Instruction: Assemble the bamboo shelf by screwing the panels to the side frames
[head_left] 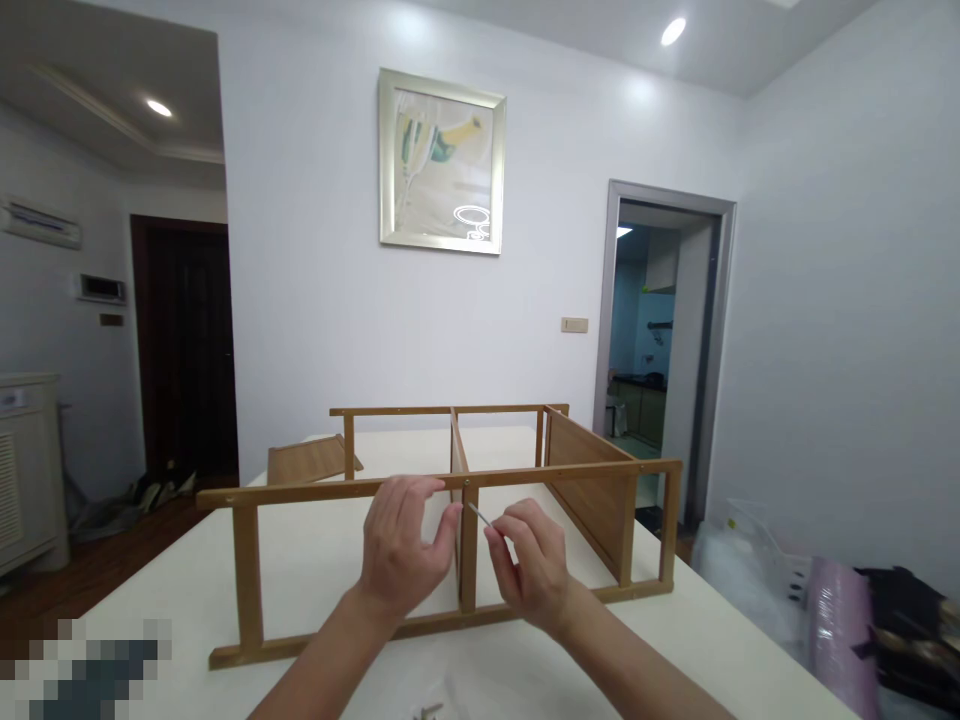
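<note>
White tbl (697,640): rod (481,516) btwn R fingers (517,528), tip at wood frame (469,560).

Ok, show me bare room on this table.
White tabletop shows bare between right forearm and right table edge, and left of the wooden shelf frame, nearer than the far-left panel. Crowded: the middle upright, between left hand and right hand with metal rod; bottom centre, small hardware.

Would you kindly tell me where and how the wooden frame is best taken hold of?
I'd probably grip the wooden frame by its near upper rail, between the left-end post and the left hand, from above: that stretch is narrow, raised off the table, with open space beneath it for a wrapping grip.
</note>
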